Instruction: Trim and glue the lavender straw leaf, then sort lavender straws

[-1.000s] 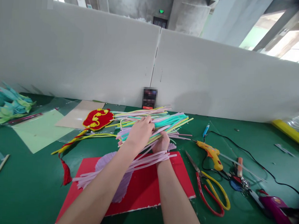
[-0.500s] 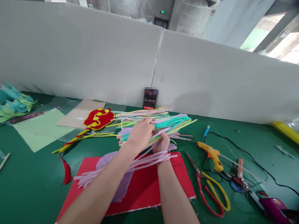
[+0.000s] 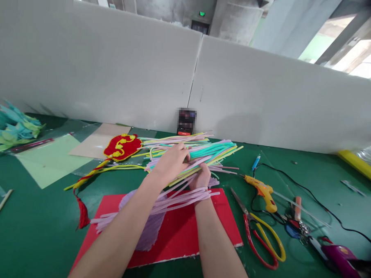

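My left hand [image 3: 169, 163] lies on top of a pile of thin coloured sticks [image 3: 215, 150] in teal, yellow, pink and lilac, its fingers curled into the bundle. Under that bundle sits my right hand [image 3: 201, 177], fingers closed around the sticks from below. A loose sheaf of pale pink sticks [image 3: 173, 198] rests across my right wrist and fans out over a red sheet [image 3: 187, 233]. A lilac paper shape [image 3: 150, 231] lies on that red sheet, partly hidden by my left forearm.
A red and yellow ornament with a tassel [image 3: 121, 147] lies left of the pile. To the right are a yellow glue gun [image 3: 261, 192], red and yellow scissors [image 3: 261, 236], pliers and a purple tool [image 3: 343, 256]. A white partition [image 3: 252, 88] closes off the green table [image 3: 30, 230].
The bundle has shifted slightly in my hands, and my left fingers have slid a little along it. Both arms stay in the same place.
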Available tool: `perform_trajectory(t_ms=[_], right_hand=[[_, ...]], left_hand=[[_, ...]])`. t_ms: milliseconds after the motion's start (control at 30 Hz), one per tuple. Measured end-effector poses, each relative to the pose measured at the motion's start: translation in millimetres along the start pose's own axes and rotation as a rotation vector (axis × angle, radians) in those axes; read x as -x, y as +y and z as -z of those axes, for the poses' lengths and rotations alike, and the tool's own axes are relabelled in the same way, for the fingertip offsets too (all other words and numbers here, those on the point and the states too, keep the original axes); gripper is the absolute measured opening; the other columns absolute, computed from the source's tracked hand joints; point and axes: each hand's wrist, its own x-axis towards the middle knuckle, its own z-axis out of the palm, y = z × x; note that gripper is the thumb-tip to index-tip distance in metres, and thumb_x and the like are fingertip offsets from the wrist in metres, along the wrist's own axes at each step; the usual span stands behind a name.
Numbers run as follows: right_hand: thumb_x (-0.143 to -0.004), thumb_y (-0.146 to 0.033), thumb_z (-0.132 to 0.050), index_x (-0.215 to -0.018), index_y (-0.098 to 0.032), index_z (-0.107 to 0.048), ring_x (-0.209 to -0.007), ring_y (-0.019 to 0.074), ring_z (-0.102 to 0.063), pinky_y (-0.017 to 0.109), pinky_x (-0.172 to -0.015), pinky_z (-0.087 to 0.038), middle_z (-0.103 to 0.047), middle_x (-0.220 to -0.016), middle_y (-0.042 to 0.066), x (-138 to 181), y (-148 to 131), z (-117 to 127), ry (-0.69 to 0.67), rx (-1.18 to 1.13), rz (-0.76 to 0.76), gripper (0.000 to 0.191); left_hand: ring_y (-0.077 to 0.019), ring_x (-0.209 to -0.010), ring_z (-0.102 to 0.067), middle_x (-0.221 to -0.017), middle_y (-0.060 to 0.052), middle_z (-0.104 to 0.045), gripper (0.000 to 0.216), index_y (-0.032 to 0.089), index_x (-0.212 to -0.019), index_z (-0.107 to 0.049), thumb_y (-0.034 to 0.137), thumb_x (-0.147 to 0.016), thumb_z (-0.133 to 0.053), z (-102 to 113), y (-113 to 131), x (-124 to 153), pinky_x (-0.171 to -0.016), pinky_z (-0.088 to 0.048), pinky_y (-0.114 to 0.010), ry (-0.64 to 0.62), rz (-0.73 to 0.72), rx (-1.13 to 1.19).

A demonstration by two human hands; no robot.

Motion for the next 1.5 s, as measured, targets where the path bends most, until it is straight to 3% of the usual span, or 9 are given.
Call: perform_trajectory(t_ms=[167,267,500,733,1067,1333,1500], right_hand=[[-0.075,-0.044,-0.055,-0.083,-0.020,-0.064,-0.079,0.0162,-0.065,0.030,-0.078,-0.052,-0.069,-0.079,-0.001,4.7,-2.7,-6.5,-0.036,0.025,-0.089,0.027],[-0.076,-0.050,-0.054,-0.092,-0.021,-0.063,-0.087,0.0168,-0.064,0.031,-0.081,-0.052,-0.070,-0.086,-0.001,7.3,-3.6,-9.6,-0.066,0.047,-0.068,0.034],[-0.074,-0.037,-0.059,-0.101,-0.021,-0.061,-0.100,0.0178,-0.062,0.035,-0.089,-0.050,-0.069,-0.096,0.000,9.5,-6.7,-13.2,-0.102,0.005,-0.092,0.031],[-0.064,-0.022,-0.058,-0.093,-0.020,-0.062,-0.088,0.0190,-0.065,0.037,-0.083,-0.053,-0.071,-0.084,-0.001,6.4,-5.1,-14.3,-0.023,0.013,-0.042,0.029],[-0.058,-0.019,-0.052,-0.085,-0.019,-0.063,-0.082,0.0189,-0.066,0.033,-0.077,-0.055,-0.070,-0.076,-0.003,4.6,-6.5,-6.4,-0.043,0.046,-0.116,0.029],[-0.060,-0.019,-0.049,-0.085,-0.019,-0.065,-0.083,0.0206,-0.066,0.035,-0.078,-0.054,-0.070,-0.076,-0.002,2.9,-4.2,-0.9,-0.053,0.056,-0.082,0.030],[-0.063,-0.019,-0.050,-0.091,-0.019,-0.065,-0.087,0.0202,-0.066,0.034,-0.080,-0.054,-0.071,-0.082,-0.001,5.1,-3.0,-5.3,-0.043,0.086,-0.048,0.031]], left_hand=[[-0.0223,-0.091,-0.057,-0.099,-0.006,-0.053,0.010,0.018,-0.078,-0.064,0.013,-0.076,-0.056,2.1,-0.5,1.6,-0.076,-0.044,-0.032,-0.041,-0.005,-0.021],[-0.0219,-0.093,-0.056,-0.098,-0.006,-0.052,0.010,0.018,-0.080,-0.066,0.016,-0.079,-0.056,1.1,-5.0,1.8,-0.080,-0.043,-0.033,-0.023,-0.047,0.019],[-0.0192,-0.095,-0.054,-0.097,-0.005,-0.055,0.012,0.017,-0.079,-0.063,0.017,-0.083,-0.052,-1.6,-19.4,-2.6,-0.086,-0.041,-0.032,-0.004,-0.080,0.165],[-0.0170,-0.090,-0.057,-0.096,-0.004,-0.058,0.011,0.017,-0.081,-0.062,0.015,-0.083,-0.051,-3.0,-27.4,-5.5,-0.083,-0.042,-0.030,-0.013,-0.042,0.262],[-0.0183,-0.094,-0.056,-0.097,-0.004,-0.058,0.011,0.017,-0.082,-0.060,0.014,-0.084,-0.050,-4.0,-24.4,-6.6,-0.084,-0.042,-0.031,0.010,-0.024,0.236],[-0.0184,-0.096,-0.055,-0.104,-0.004,-0.052,0.012,0.019,-0.087,-0.063,0.018,-0.083,-0.052,2.1,-19.9,-0.2,-0.085,-0.042,-0.031,-0.054,-0.120,0.163],[-0.0203,-0.091,-0.056,-0.105,-0.005,-0.052,0.010,0.019,-0.082,-0.064,0.017,-0.080,-0.055,4.6,-16.0,4.4,-0.079,-0.043,-0.032,-0.080,-0.101,0.040]])
